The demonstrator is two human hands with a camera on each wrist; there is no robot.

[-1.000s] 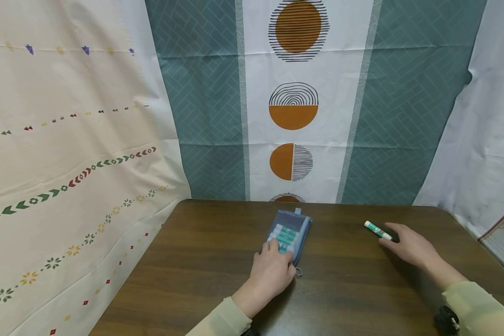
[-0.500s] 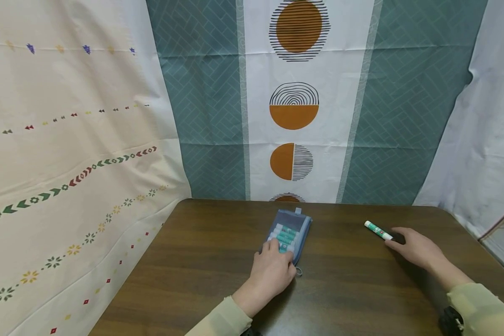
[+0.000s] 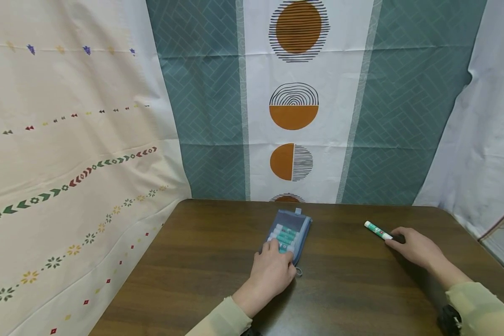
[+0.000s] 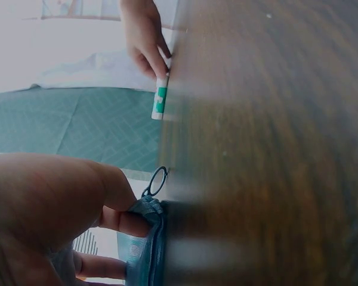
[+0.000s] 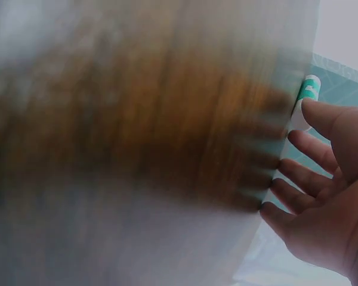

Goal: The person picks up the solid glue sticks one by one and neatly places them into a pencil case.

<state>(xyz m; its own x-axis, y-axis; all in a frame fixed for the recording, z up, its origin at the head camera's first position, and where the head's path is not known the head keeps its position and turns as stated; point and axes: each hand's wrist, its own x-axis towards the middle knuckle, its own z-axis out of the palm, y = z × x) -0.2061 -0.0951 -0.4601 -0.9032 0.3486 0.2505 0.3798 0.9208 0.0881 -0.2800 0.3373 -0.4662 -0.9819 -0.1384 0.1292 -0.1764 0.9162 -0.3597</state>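
My left hand (image 3: 273, 268) holds the near end of a blue see-through zip pouch (image 3: 292, 219), fingers over its top. Several white-and-green tubes show inside. Seen from the left wrist, the thumb and fingers bend against the pouch's edge (image 4: 149, 238), beside its ring (image 4: 158, 180). To the right, a similar green-and-white tube, like a glue stick (image 3: 377, 230), lies on the table. My right hand (image 3: 420, 252) is at its near end, thumb tip against or just over the white end. In the right wrist view the other fingers (image 5: 301, 179) spread loosely, their tips near the tabletop.
The brown wooden table (image 3: 193, 280) reaches back to a teal-and-white patterned cloth (image 3: 210, 116). A cream cloth (image 3: 88, 186) hangs at the left and a white one (image 3: 487, 116) at the right.
My right hand has drawn back slightly to the right along the tube's near end, then stayed there. The tube, the pouch and my left hand look unmoved.
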